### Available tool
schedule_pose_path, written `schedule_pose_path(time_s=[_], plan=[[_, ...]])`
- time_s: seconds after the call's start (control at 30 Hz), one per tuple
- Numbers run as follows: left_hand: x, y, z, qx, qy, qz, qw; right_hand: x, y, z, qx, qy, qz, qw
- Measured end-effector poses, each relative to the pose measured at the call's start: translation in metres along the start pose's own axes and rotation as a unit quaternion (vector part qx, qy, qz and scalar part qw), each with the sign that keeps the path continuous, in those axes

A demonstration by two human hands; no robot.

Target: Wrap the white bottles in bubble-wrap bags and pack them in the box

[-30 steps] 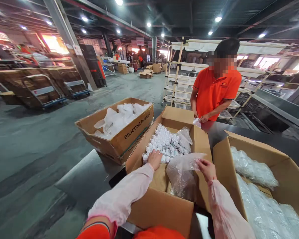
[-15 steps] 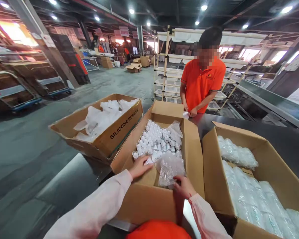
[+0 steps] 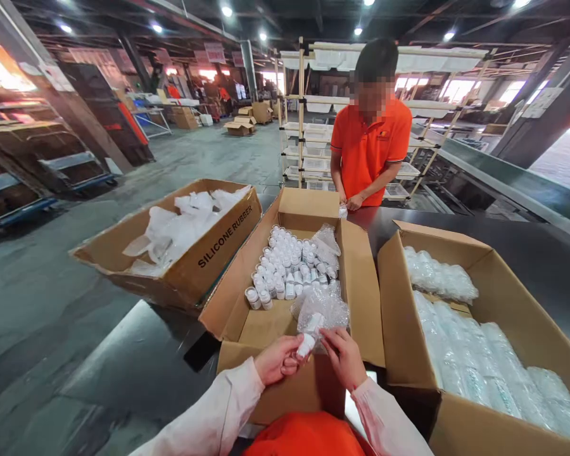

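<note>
Over the near edge of the middle cardboard box [image 3: 365, 285], my left hand [image 3: 279, 360] is closed on a small white bottle [image 3: 306, 346]. My right hand [image 3: 344, 358] pinches the edge of a clear bubble-wrap bag [image 3: 330, 307] just to the right of the bottle. Another white bottle shows at the bag's mouth, between the hands. Many white-capped bottles [image 3: 280, 266] stand in the far part of the box, some lying down toward its right side. A second piece of bubble wrap [image 3: 326, 240] lies at the right wall.
A box marked SILICONE RUBBER [image 3: 204, 266] holds white plastic bags on the left. The right box [image 3: 513, 285] holds bubble-wrapped packs [image 3: 475, 367]. Across the dark table [image 3: 456, 235], a person in an orange shirt [image 3: 373, 152] handles something small before a rack [image 3: 301, 114].
Both hands have drawn toward me and closer together. My left hand has left the bottle rows, now with a bottle held at the bag. The whole view has shifted slightly.
</note>
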State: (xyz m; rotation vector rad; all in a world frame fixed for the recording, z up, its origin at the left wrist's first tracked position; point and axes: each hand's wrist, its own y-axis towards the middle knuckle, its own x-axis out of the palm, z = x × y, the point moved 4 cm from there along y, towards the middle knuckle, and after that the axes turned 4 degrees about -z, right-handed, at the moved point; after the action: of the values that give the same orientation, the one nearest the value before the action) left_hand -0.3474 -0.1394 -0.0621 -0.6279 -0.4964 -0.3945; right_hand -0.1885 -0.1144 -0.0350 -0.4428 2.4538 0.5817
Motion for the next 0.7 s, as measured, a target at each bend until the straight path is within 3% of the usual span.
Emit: schedule_pose_path(time_s=[0.07, 0.13, 0.23, 0.3, 0.37, 0.43, 0.53, 0.63, 0.7], plan=[[0.006, 0.004, 0.005, 0.002, -0.145, 0.009, 0.989, 0.002, -0.003, -0.009, -0.042, -0.008, 0.006, 0.999], [0.009, 0.010, 0.004, 0.025, -0.166, 0.053, 0.984, 0.003, -0.005, -0.014, -0.068, -0.011, 0.021, 0.997], [0.009, 0.015, -0.006, 0.023, -0.002, 0.097, 0.995, 0.004, -0.006, -0.014, -0.070, -0.015, 0.058, 0.996], [0.009, 0.012, -0.012, -0.015, 0.107, 0.072, 0.992, 0.006, -0.005, -0.011, -0.066, -0.022, 0.064, 0.996], [0.007, 0.005, -0.015, -0.055, 0.133, 0.024, 0.989, 0.007, -0.006, -0.010, -0.074, -0.030, 0.051, 0.995], [0.006, -0.002, -0.014, -0.064, 0.070, -0.024, 0.995, 0.008, -0.007, -0.011, -0.086, -0.030, 0.044, 0.995], [0.007, -0.007, -0.010, -0.044, -0.113, -0.068, 0.990, 0.006, -0.010, -0.018, -0.097, -0.015, 0.054, 0.994], [0.011, -0.001, -0.012, -0.018, -0.232, -0.067, 0.970, 0.004, -0.012, -0.027, -0.104, 0.000, 0.058, 0.993], [0.013, 0.006, -0.013, 0.005, -0.235, -0.047, 0.971, 0.003, -0.012, -0.031, -0.109, 0.006, 0.062, 0.992]])
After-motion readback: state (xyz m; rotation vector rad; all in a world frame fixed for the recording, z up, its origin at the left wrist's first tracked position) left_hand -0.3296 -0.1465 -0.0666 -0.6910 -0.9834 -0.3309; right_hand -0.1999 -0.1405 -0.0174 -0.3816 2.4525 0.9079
